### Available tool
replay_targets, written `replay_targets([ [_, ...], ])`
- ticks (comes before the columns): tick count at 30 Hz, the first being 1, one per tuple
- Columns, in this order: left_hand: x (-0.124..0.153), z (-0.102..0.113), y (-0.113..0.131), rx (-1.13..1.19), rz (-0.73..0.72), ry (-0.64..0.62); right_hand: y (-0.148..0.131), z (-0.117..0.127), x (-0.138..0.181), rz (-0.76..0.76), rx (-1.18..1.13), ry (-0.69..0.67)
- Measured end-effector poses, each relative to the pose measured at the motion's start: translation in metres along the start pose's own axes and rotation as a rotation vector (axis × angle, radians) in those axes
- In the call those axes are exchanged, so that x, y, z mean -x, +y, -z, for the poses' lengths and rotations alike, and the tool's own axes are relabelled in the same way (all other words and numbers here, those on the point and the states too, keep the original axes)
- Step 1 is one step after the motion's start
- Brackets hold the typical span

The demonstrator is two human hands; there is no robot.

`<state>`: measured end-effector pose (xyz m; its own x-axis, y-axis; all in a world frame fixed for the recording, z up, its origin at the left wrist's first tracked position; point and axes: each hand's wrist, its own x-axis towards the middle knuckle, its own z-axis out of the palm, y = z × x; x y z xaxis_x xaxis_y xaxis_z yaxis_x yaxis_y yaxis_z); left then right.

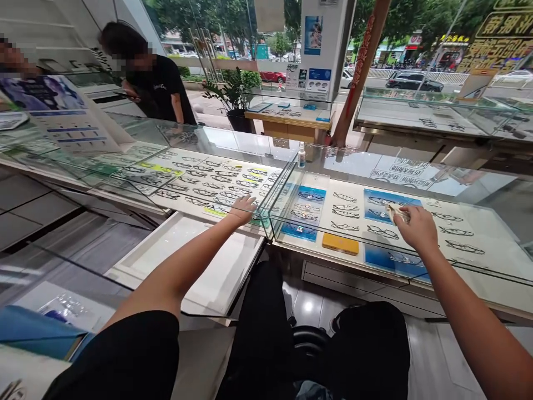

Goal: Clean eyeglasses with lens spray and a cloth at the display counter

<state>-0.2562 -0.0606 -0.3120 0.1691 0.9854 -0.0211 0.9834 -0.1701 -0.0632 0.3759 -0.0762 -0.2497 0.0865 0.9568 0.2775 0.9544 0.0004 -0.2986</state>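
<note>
- The glass-topped worktop (333, 173) ran from left to right, with rows of glasses (345, 211) under its panes.
- A person (164, 83) in a black shirt leaned at its far left side.
- A white drawer (170, 253) stood pulled out below the left section, on the near side.
- A potted plant (233, 94) stood beyond the worktop's far edge.
- Blue sheets (377, 256) lay under some glasses in the right section.
- The left hand (244, 210) was palm down over the left section's glass, beside the joint, fingers loosely spread, holding nothing visible.
- The right hand (416, 226) was closed on a pale cloth (392, 212), at the right section's glass.
- An orange case (340, 243) lay near the right section's near edge.
- A small bottle (301, 155) stood upright at the far side, by the joint.
</note>
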Motion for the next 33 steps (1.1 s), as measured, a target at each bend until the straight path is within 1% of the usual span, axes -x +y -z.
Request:
replay_targets([
  [6,-0.016,-0.002,-0.013,0.008,-0.087,-0.04,-0.003,0.005,0.003,-0.029,0.009,-0.001],
  [11,-0.023,-0.003,-0.018,0.071,-0.11,-0.049,-0.003,0.007,0.004,-0.037,0.041,-0.006],
  [16,-0.035,-0.006,-0.011,0.196,-0.118,-0.026,-0.004,0.009,0.005,-0.045,0.067,-0.025],
  [21,-0.051,-0.011,-0.002,0.29,-0.097,-0.007,-0.007,0.012,0.007,-0.05,0.089,-0.047],
  [26,-0.061,-0.017,0.001,0.299,-0.069,-0.018,-0.008,0.012,0.006,-0.062,0.087,-0.044],
  [33,-0.065,-0.019,-0.001,0.222,-0.082,-0.034,0.006,0.002,0.002,-0.047,0.104,-0.021],
])
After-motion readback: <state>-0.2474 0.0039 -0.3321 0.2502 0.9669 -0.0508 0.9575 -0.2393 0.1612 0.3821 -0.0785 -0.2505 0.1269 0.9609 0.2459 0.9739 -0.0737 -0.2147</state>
